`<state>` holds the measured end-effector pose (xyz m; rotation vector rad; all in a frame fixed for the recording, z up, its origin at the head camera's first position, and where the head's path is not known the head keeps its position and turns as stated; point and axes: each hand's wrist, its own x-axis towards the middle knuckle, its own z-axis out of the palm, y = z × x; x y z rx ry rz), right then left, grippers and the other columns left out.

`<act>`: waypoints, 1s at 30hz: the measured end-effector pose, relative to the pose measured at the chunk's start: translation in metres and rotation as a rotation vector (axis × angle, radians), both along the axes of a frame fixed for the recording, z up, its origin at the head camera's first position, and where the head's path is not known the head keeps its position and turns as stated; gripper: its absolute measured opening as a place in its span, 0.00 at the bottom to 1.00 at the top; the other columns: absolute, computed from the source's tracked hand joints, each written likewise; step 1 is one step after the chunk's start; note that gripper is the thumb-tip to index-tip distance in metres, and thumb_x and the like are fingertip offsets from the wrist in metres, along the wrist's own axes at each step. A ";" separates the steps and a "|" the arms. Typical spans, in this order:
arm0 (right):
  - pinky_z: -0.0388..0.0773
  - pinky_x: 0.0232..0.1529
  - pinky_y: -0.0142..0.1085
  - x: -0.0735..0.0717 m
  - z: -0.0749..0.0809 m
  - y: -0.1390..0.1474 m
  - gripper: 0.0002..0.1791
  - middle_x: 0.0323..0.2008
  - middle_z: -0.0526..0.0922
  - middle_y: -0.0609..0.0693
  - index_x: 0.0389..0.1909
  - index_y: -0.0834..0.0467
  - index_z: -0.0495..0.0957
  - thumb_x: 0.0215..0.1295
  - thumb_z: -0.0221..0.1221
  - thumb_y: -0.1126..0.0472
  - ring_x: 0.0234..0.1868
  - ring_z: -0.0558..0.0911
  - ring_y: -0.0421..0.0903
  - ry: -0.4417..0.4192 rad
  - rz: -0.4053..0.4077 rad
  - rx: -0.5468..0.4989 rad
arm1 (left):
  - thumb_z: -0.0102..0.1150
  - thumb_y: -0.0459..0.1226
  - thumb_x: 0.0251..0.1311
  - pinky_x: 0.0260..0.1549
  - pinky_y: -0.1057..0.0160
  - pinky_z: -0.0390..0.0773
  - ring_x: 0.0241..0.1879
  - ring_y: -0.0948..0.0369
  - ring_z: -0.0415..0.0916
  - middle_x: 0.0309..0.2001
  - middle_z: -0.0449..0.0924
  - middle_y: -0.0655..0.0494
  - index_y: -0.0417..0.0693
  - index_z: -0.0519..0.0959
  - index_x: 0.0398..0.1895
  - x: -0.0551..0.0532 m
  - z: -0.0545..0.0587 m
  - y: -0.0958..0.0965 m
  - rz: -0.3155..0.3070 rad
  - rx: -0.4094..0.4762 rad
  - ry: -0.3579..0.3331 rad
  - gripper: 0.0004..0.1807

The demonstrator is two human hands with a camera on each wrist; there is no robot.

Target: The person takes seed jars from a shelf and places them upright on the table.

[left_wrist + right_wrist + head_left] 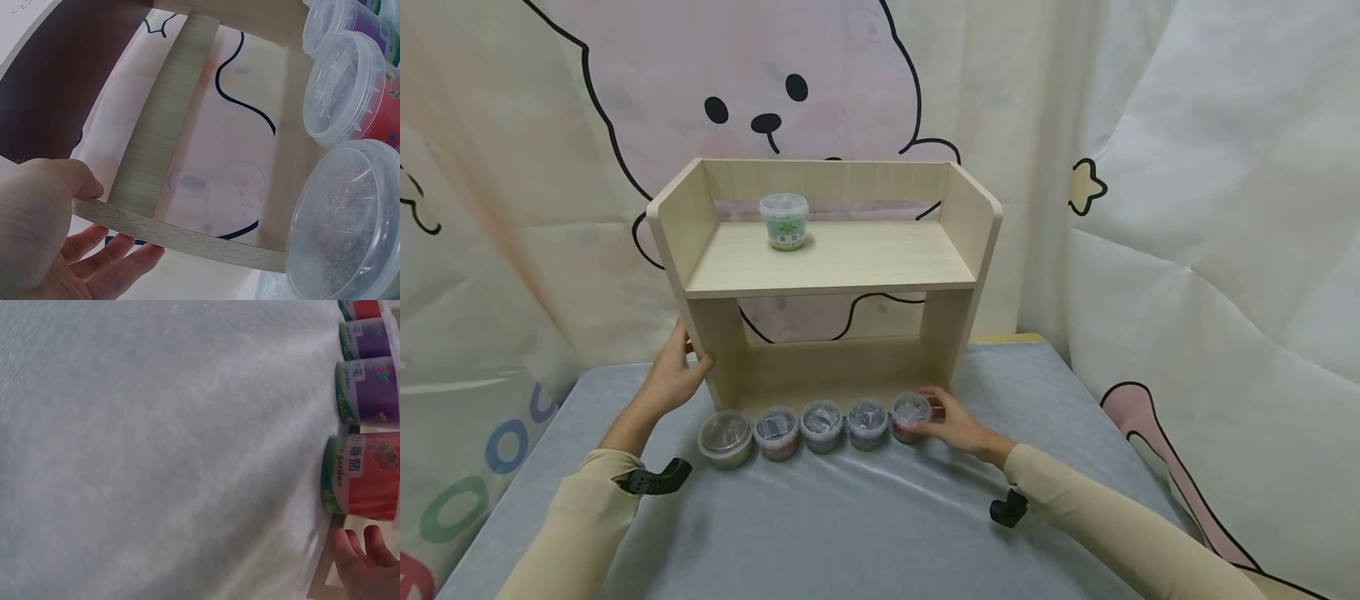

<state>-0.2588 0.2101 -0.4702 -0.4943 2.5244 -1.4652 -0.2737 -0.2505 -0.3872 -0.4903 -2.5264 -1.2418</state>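
My left hand (673,375) grips the left side panel of a small pale wooden shelf (831,287), thumb on the inner side and fingers outside. My right hand (958,425) is beside the rightmost small lidded tub (912,408), which has a red label. In the right wrist view its fingers (370,550) stand just apart from that red tub (369,475). Several lidded tubs line up before the shelf: a wider clear tub (726,437) at the left end, then a red-labelled tub (777,432) and two purple-labelled ones, one being this purple tub (369,390).
Another lidded tub (786,221), with a green label, stands on the shelf's upper board, left of its middle. Grey-blue cloth (865,525) covers the table. Printed curtains (1210,208) hang close behind and at both sides.
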 end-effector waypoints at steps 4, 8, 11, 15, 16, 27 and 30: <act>0.74 0.65 0.57 0.000 0.004 0.006 0.32 0.62 0.72 0.70 0.69 0.68 0.63 0.68 0.63 0.64 0.62 0.75 0.66 0.031 0.004 0.001 | 0.50 0.27 0.68 0.61 0.24 0.64 0.70 0.29 0.59 0.77 0.53 0.33 0.57 0.40 0.83 -0.001 -0.002 0.001 -0.003 0.001 0.001 0.46; 0.75 0.63 0.58 -0.002 0.012 0.012 0.30 0.62 0.71 0.72 0.68 0.69 0.63 0.70 0.61 0.64 0.61 0.75 0.68 0.065 0.012 0.023 | 0.50 0.27 0.68 0.60 0.24 0.65 0.69 0.28 0.59 0.76 0.53 0.32 0.54 0.41 0.83 -0.001 -0.001 0.001 0.005 -0.004 -0.004 0.45; 0.74 0.63 0.61 -0.002 0.023 0.013 0.28 0.63 0.70 0.73 0.67 0.70 0.64 0.71 0.59 0.65 0.62 0.73 0.71 0.107 0.030 0.023 | 0.49 0.28 0.68 0.58 0.24 0.67 0.68 0.27 0.60 0.76 0.54 0.31 0.53 0.41 0.82 0.000 -0.001 0.001 0.011 -0.009 -0.008 0.44; 0.73 0.63 0.63 -0.001 0.039 0.013 0.27 0.64 0.71 0.73 0.66 0.72 0.65 0.70 0.58 0.67 0.62 0.73 0.71 0.159 0.041 0.016 | 0.49 0.28 0.68 0.58 0.24 0.68 0.68 0.27 0.60 0.75 0.54 0.30 0.51 0.41 0.82 0.000 0.001 0.000 0.013 -0.014 -0.007 0.44; 0.73 0.63 0.63 -0.001 0.044 0.012 0.27 0.64 0.71 0.72 0.66 0.72 0.65 0.70 0.58 0.67 0.62 0.73 0.71 0.165 0.045 0.016 | 0.49 0.27 0.68 0.58 0.24 0.67 0.68 0.27 0.60 0.75 0.54 0.30 0.51 0.41 0.82 0.000 0.001 0.000 0.014 -0.013 -0.007 0.44; 0.73 0.67 0.58 0.003 0.091 0.003 0.27 0.67 0.72 0.67 0.67 0.67 0.67 0.72 0.59 0.62 0.66 0.74 0.66 0.197 0.075 0.024 | 0.50 0.26 0.67 0.60 0.24 0.65 0.69 0.27 0.59 0.74 0.55 0.28 0.47 0.42 0.82 0.001 0.003 0.000 0.007 -0.013 0.004 0.44; 0.73 0.67 0.58 0.005 0.103 -0.001 0.25 0.66 0.73 0.67 0.66 0.67 0.68 0.72 0.59 0.63 0.66 0.75 0.66 0.216 0.097 0.008 | 0.50 0.26 0.67 0.59 0.24 0.65 0.69 0.27 0.59 0.75 0.54 0.29 0.48 0.42 0.82 0.000 0.003 0.000 0.013 -0.023 -0.008 0.44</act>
